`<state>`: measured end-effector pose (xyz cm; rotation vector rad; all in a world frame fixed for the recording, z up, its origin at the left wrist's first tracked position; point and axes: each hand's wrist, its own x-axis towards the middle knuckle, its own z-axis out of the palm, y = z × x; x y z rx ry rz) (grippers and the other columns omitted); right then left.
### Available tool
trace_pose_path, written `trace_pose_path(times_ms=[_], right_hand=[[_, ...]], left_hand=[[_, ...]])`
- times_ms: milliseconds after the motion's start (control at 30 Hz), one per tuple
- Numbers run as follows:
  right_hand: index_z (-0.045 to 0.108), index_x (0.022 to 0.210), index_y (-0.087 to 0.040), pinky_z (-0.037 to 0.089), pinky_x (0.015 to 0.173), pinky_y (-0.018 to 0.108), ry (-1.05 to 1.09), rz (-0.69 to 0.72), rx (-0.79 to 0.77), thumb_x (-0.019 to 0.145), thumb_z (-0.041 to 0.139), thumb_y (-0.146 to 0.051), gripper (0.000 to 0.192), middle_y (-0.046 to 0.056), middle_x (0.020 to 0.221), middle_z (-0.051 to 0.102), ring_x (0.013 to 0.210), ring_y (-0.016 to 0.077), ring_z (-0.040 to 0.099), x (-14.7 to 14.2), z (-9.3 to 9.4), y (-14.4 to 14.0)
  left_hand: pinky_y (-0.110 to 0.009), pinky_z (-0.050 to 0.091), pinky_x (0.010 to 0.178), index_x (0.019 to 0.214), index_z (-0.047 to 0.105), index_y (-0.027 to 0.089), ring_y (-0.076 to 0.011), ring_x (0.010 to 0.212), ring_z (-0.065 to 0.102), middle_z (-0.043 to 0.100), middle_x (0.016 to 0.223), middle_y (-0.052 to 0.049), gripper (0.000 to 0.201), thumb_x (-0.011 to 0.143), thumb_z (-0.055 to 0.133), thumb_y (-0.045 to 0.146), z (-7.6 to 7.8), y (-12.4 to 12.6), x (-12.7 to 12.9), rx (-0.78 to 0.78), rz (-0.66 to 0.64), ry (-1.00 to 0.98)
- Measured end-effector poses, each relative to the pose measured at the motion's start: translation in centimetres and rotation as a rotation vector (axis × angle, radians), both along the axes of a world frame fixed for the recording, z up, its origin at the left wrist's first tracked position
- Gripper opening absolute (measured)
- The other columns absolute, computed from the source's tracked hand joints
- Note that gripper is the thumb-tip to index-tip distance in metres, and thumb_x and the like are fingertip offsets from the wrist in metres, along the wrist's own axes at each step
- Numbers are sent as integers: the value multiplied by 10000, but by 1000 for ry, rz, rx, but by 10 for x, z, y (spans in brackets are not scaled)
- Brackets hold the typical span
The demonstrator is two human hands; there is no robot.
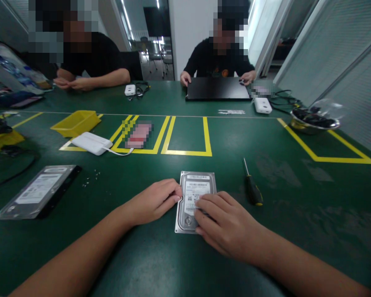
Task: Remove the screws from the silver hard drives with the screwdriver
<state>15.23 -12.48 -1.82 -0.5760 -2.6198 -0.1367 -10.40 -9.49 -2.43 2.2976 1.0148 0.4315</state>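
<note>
Near the tabletop [297, 198] edge, both hands rest flat-fingered, gripping nothing, on a hard drive [198, 185]: left hand [154, 202], right hand [225, 222]; a screwdriver [252, 185] lies just right.

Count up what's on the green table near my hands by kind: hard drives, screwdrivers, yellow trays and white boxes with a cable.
Hard drives: 2, one under the left hand and right hand, one in a clear bag
Screwdrivers: 1
Yellow trays: 1
White boxes with a cable: 1
Total: 5
</note>
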Motion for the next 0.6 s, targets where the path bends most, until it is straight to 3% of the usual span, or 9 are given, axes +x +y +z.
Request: trace_pose_path(times_ms=[267,400,500,600], right_hand=[[666,953,-147,410,657,343,-57,-100,99,924,558,-212,129,73,877,676,714,177,535,16,14,6],[633,799,-186,374,637,361,-160,-424,146,926,527,-229,172,71,807,645,701,202,532,26,27,12],[606,782,-198,355,632,377,-315,-705,75,944,471,-280,226,89,805,628,735,240,552,32,33,16],[605,818,-190,347,614,368,-429,-843,9,938,456,-294,218,110,835,622,771,266,576,38,33,19]], left_hand=[[-284,424,779,944,548,183,-146,845,556,587,920,-22,138,1003,437,241,2,1,0,-16,-15,-21],[-288,430,782,947,559,184,-151,852,567,600,926,-28,148,1004,436,243,3,1,0,-12,-9,-24],[-290,433,784,947,565,182,-153,854,573,609,929,-30,140,998,446,237,4,1,0,-3,-1,-16],[-291,434,781,950,569,183,-153,852,575,614,933,-30,135,994,453,238,3,2,0,5,-5,-8]])
